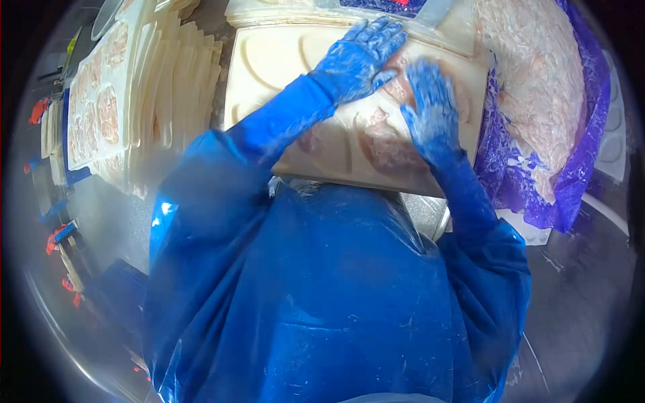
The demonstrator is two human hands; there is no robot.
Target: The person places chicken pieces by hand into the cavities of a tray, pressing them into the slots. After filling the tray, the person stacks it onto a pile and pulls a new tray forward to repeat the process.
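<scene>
A cream moulded tray [269, 47] with wide rounded hollows lies in front of me, tilted a little. Pale pink raw meat [388, 144] fills part of a hollow in its near right area, and more lies under and between my hands. My left hand [363, 57], in a wet blue glove, is flat at the tray's far side with fingers stretched out, at the edge of the meat there. My right hand [433, 111], gloved the same way, lies flat over the right part, its fingertips slightly blurred. The left hollows at the back hold no meat.
A large mound of pale raw meat [531, 74] rests on purple plastic sheeting [571, 181] at the right. On the left stands a stack of cream trays [171, 87], beside an upright tray with filled hollows [97, 114]. More cream trays [289, 15] lie behind the work tray.
</scene>
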